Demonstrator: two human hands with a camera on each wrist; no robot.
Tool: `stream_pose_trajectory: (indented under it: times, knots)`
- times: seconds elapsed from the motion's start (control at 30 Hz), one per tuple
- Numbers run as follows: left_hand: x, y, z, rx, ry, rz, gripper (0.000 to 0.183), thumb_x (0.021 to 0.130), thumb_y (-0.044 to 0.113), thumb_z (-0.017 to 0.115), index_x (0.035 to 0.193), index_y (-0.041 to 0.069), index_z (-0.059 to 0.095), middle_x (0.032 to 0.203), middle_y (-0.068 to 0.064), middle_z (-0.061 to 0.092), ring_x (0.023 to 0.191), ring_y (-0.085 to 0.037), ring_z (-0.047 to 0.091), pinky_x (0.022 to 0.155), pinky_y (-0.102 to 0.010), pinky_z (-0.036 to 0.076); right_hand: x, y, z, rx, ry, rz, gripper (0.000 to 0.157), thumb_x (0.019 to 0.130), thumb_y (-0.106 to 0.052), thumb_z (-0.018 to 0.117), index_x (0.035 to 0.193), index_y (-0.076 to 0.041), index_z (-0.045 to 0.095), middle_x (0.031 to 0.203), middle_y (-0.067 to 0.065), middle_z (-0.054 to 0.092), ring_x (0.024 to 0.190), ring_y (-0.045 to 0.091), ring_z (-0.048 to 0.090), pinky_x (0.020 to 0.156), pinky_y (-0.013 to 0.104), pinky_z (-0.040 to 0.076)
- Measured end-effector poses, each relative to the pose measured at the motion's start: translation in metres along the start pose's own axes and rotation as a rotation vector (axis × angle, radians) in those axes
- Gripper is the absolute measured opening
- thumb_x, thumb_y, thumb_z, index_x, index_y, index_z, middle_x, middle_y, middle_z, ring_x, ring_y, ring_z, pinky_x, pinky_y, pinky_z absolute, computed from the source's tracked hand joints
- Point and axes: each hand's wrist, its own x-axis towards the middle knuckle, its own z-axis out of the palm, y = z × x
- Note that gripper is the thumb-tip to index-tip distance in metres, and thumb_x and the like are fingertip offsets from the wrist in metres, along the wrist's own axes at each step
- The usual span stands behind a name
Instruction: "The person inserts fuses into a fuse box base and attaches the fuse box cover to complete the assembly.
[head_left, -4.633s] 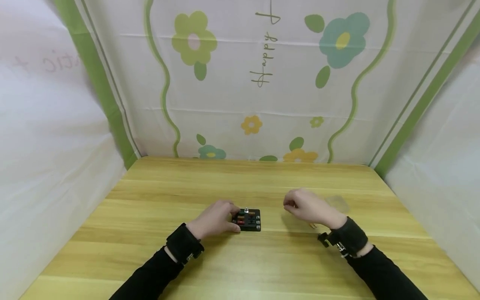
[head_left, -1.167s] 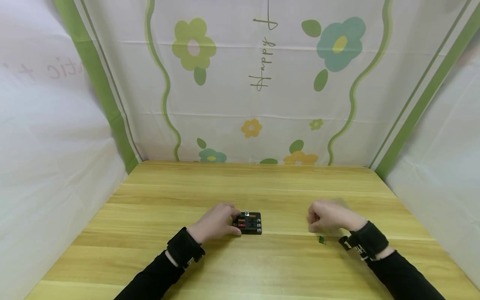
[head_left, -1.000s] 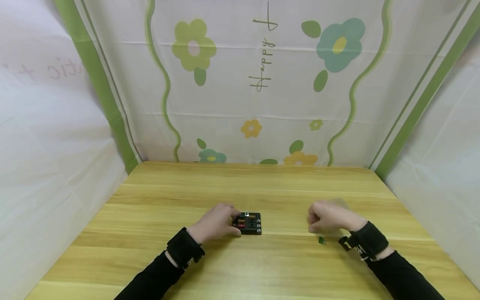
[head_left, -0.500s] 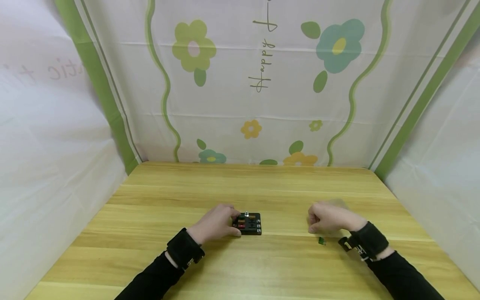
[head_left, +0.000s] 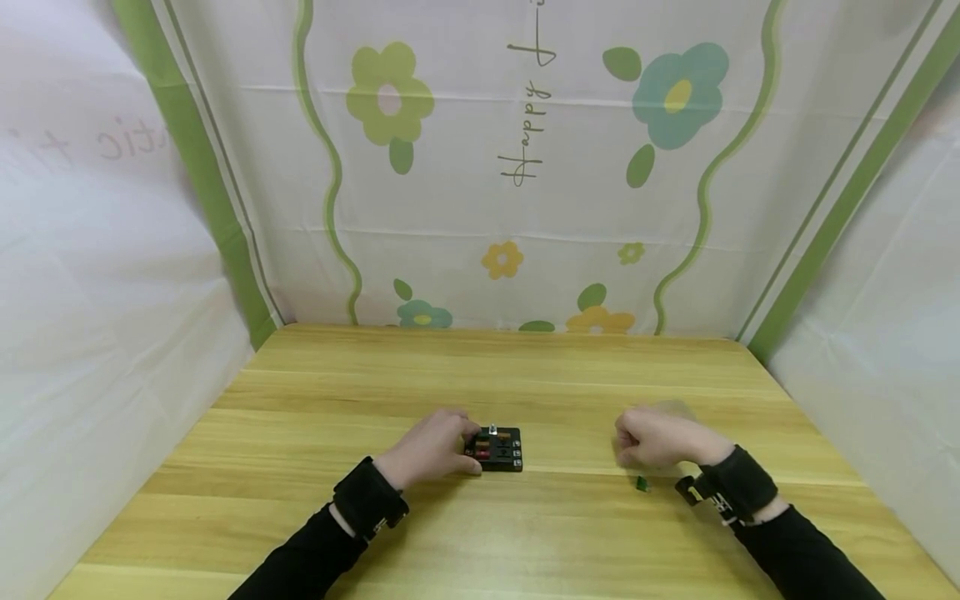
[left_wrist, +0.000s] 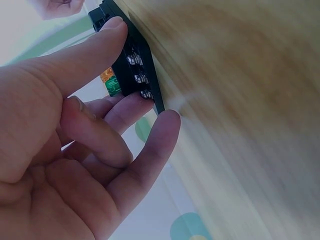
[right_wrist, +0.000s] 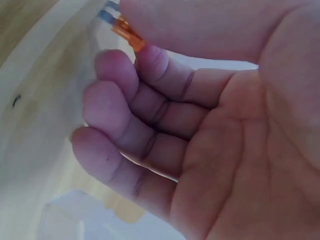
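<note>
My left hand (head_left: 431,450) grips the left end of a black fuse block (head_left: 512,459) on the table, thumb at the near edge and fingers at the far side. Red and orange fuses sit in the block in the head view, and the left wrist view adds a green blade fuse (left_wrist: 113,86) beside an orange one. Well to the right, my right hand (head_left: 660,437) pinches an orange blade fuse (right_wrist: 128,34) between thumb and index finger, its metal prongs pointing outward. Just nearer than that hand lies a small green fuse (head_left: 642,483).
A clear plastic piece (head_left: 678,408) lies on the wooden table (head_left: 480,533), partly hidden behind my right hand. White fabric with printed flowers (head_left: 502,200) rises behind the table's far edge, and more white fabric hangs at both sides.
Since the earliest frame, my right hand has moved right and nearer, and the green fuse has come into view below it. Lately that fuse has shifted slightly. The left hand stays on the block.
</note>
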Motion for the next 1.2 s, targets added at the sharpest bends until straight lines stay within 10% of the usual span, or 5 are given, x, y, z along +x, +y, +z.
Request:
stream_pose_trajectory:
  times: [0.63,1.2]
  knots:
    - [0.001,0.0,0.0,-0.031,-0.005,-0.029,0.058,0.074,0.032,0.08,0.12,0.001,0.064,0.095,0.001,0.058,0.07,-0.008,0.046,0.062,-0.022,0.039,0.002,-0.004,-0.004,0.004,0.049,0.06,0.014,0.096,-0.018,0.057,0.084,-0.014,0.05,0.065,-0.008,0.039,0.054,0.003,0.035,0.052,0.023,0.031]
    - [-0.001,0.002,-0.001,-0.006,-0.001,-0.005,0.057,0.076,0.034,0.079,0.12,0.001,0.064,0.103,-0.004,0.061,0.091,-0.015,0.058,0.077,-0.025,0.044,0.01,-0.005,-0.001,-0.075,0.195,0.012,0.01,0.093,-0.012,0.061,0.086,-0.018,0.057,0.067,-0.01,0.048,0.054,0.002,0.038,0.051,0.022,0.035]
